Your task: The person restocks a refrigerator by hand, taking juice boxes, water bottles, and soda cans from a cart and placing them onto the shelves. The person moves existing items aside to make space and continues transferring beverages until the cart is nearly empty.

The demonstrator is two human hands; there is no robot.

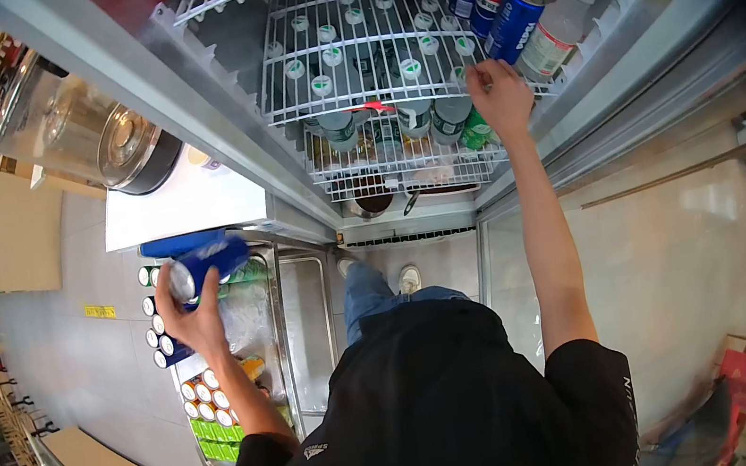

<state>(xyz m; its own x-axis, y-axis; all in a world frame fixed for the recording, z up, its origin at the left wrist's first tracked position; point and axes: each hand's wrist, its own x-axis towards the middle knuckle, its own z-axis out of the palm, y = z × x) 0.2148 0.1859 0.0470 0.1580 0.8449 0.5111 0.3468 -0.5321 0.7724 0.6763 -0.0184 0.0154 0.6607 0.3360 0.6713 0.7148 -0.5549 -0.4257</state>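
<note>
My left hand [197, 320] is closed around a blue drink can [208, 264], tilted on its side above a metal cart [281, 341] at the left. Inside the open fridge, my right hand [503, 100] is raised at the right front of a wire shelf [355, 107]. Its fingers are curled, with the tips close to the shelf's edge and the upright blue cans [515, 20]. Whatever they grip, if anything, is hidden. Beside those cans stands a clear bottle with a pale label [550, 44]. White-capped bottles [339, 128] fill the shelf level below.
More cans [158, 335] stand in rows on the cart, with orange cans [205, 395] and green packs [219, 438] nearer me. A glass-bodied appliance [128, 148] sits on a white counter [187, 202]. The fridge's glass door [625, 264] is swung out at the right.
</note>
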